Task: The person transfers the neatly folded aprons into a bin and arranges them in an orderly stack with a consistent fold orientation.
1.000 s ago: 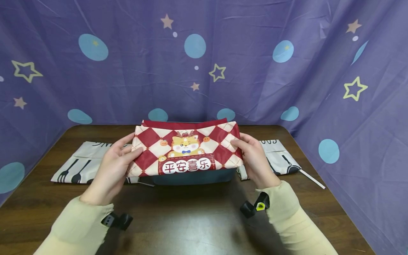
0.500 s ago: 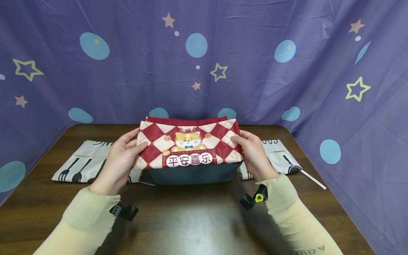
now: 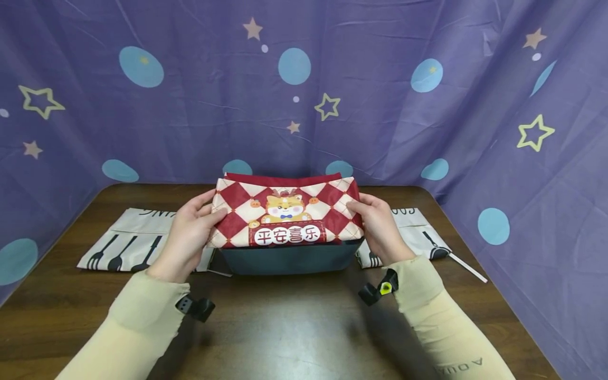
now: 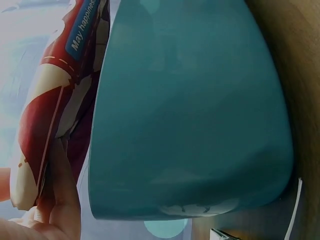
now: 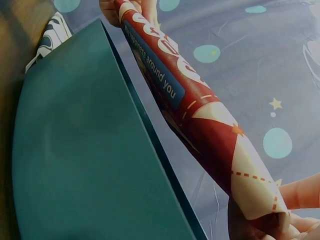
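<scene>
Red-and-cream diamond-print pouch (image 3: 286,214), pinched at both ends by left hand (image 3: 190,237) and right hand (image 3: 380,227); lower level over teal bin (image 3: 287,259), grip even.

1. The folded red-and-cream cloth (image 3: 287,214) covers the top of the teal box (image 3: 287,258); its inside cannot be seen.
2. The box and both hands hide the middle of the cutlery-print cloth (image 3: 128,243); its lettering is partly covered and cannot be read.
3. The left hand (image 4: 47,215) is cut off by the left wrist view's lower edge.
4. The right hand (image 5: 287,210) shows only fingertips at the right wrist view's corner.
</scene>
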`<act>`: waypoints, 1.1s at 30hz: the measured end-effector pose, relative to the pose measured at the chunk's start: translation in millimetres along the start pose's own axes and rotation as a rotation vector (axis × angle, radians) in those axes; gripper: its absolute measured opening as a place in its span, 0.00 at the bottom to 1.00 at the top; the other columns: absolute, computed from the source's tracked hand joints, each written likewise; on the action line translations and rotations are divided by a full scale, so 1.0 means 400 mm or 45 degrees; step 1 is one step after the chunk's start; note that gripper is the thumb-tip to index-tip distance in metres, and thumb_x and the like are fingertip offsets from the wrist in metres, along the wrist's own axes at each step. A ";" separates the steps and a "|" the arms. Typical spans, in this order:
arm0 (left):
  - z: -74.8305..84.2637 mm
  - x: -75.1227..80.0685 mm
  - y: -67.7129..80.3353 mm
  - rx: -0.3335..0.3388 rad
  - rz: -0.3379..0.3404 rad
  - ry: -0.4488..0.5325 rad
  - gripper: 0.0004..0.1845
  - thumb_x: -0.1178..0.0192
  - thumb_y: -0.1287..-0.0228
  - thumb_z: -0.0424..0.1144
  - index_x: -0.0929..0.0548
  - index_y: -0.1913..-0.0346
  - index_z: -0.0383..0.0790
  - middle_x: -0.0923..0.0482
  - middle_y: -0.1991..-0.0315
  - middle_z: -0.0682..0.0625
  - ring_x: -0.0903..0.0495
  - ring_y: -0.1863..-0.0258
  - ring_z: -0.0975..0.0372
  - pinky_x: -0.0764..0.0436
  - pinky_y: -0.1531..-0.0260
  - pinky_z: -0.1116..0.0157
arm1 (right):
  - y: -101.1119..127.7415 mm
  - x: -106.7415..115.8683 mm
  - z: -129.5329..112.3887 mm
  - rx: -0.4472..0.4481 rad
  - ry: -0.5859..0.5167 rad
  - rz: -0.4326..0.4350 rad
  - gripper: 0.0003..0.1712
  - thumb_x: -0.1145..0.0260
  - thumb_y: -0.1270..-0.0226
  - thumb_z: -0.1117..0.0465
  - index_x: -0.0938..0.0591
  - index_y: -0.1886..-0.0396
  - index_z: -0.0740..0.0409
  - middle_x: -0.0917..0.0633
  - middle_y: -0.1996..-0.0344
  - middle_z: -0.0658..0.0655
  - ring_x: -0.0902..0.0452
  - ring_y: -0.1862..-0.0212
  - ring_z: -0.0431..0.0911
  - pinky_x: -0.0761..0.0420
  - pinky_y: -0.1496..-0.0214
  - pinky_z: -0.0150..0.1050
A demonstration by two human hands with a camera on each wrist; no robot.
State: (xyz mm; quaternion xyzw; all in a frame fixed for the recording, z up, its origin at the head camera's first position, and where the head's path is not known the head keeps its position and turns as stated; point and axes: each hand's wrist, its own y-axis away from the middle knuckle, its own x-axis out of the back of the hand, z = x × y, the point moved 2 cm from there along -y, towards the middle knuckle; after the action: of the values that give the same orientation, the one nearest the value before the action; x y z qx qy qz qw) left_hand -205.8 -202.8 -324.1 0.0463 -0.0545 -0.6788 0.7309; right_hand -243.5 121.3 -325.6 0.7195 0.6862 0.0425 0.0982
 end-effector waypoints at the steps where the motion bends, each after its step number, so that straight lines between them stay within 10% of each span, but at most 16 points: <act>1: -0.001 -0.001 -0.003 0.000 -0.001 0.007 0.37 0.45 0.26 0.39 0.50 0.21 0.39 0.38 0.26 0.38 0.20 0.55 0.71 0.17 0.59 0.76 | -0.001 0.000 0.001 0.004 -0.004 0.001 0.25 0.42 0.30 0.66 0.29 0.35 0.71 0.20 0.57 0.53 0.21 0.62 0.38 0.18 0.61 0.30; 33: -0.008 -0.022 -0.037 0.072 -0.004 -0.059 0.34 0.49 0.24 0.38 0.49 0.21 0.39 0.38 0.26 0.40 0.30 0.32 0.51 0.19 0.58 0.79 | -0.037 0.012 0.031 -0.022 0.027 0.003 0.26 0.44 0.28 0.66 0.31 0.33 0.70 0.22 0.51 0.58 0.22 0.60 0.39 0.18 0.60 0.29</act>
State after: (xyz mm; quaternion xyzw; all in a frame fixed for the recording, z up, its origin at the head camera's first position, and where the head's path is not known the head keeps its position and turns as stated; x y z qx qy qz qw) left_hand -220.7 -195.0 -329.6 0.0514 -0.0904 -0.6790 0.7268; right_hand -255.1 125.7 -341.1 0.7189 0.6860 0.0562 0.0970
